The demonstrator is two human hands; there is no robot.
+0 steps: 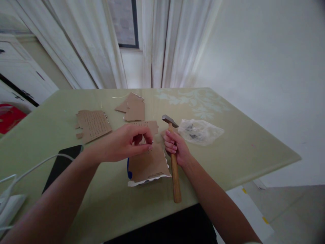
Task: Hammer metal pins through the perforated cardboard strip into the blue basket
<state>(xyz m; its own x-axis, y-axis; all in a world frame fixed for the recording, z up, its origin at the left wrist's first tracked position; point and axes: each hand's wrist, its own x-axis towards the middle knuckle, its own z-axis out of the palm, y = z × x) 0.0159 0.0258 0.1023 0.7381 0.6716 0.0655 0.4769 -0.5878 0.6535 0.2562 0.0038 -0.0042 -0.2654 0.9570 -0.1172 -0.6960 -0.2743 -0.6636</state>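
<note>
My right hand (175, 146) is wrapped round the wooden handle of a small hammer (174, 171), high up near its grey metal head, which points up and away from me. My left hand (127, 142) hovers over a torn piece of brown cardboard (148, 164) with a white and blue edge, thumb and fingertips pinched together on something too small to name. The pinch sits just left of the hammer head.
More torn cardboard pieces (92, 124) lie further back, one (133, 106) near the table's middle. A clear plastic bag (200, 131) with small dark items lies right of the hammer. A black phone (62, 164) and white cables (15, 189) are at left on the green table (241, 149).
</note>
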